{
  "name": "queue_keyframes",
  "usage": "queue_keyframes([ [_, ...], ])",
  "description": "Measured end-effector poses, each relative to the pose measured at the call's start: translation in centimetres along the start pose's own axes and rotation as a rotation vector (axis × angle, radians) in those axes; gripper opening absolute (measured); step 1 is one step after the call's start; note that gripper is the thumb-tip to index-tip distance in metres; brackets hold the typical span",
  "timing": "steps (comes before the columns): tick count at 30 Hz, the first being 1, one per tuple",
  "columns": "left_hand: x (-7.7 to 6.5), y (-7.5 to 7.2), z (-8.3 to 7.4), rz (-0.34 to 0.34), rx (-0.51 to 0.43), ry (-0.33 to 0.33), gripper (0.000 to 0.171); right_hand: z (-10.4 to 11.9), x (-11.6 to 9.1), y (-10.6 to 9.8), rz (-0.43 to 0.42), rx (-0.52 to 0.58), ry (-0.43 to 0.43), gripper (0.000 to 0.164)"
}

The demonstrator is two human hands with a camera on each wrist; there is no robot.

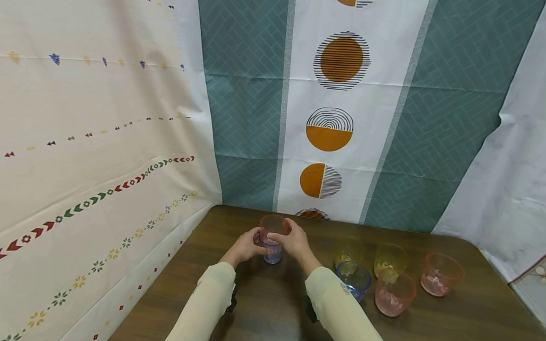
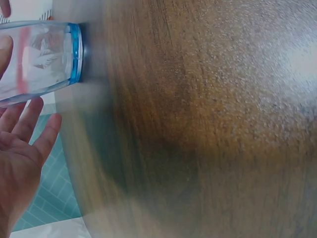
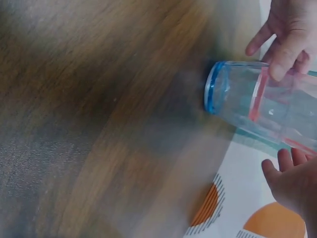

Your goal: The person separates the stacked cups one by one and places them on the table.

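Note:
A clear red cup (image 1: 274, 222) sits upright inside a clear blue cup (image 1: 272, 255) near the table's back left. In the right wrist view the red base band (image 3: 257, 94) shows through the wall of the blue cup (image 3: 218, 89), above its blue bottom. My left hand (image 1: 246, 247) holds the blue cup from the left, its thumb on the side near the overlap. From the right, my right hand (image 1: 296, 240) grips the red cup higher up, thumb across its front. The far fingers are partly hidden behind the cups.
To the right on the wooden table (image 1: 268, 311) stand another blue cup (image 1: 353, 279), two yellow cups, one farther back (image 1: 349, 251) and one beside it (image 1: 391, 260), and two pink cups, the nearer (image 1: 395, 293) and the farther (image 1: 442, 275). Patterned cloths (image 1: 248, 114) hang around the table.

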State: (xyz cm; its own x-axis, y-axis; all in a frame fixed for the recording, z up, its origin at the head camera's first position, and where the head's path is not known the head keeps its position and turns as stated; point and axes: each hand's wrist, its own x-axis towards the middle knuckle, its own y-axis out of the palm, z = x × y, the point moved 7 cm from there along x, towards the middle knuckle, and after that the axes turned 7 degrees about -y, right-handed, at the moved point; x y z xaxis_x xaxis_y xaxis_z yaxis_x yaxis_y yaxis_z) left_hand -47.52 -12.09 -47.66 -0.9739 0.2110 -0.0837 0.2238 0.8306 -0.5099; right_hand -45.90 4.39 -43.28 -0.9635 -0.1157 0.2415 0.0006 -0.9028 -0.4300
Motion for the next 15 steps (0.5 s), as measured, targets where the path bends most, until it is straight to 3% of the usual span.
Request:
queue_keyframes([
  [7,0.3,0.3,0.0,-0.007,-0.011,0.021,0.079,2.0,-0.2,-1.4,-0.042,0.086,-0.067,0.077],
  [15,0.0,0.4,0.0,-0.021,-0.045,0.009,0.083,3.6,-0.3,-3.0,-0.061,0.136,-0.087,0.079],
])
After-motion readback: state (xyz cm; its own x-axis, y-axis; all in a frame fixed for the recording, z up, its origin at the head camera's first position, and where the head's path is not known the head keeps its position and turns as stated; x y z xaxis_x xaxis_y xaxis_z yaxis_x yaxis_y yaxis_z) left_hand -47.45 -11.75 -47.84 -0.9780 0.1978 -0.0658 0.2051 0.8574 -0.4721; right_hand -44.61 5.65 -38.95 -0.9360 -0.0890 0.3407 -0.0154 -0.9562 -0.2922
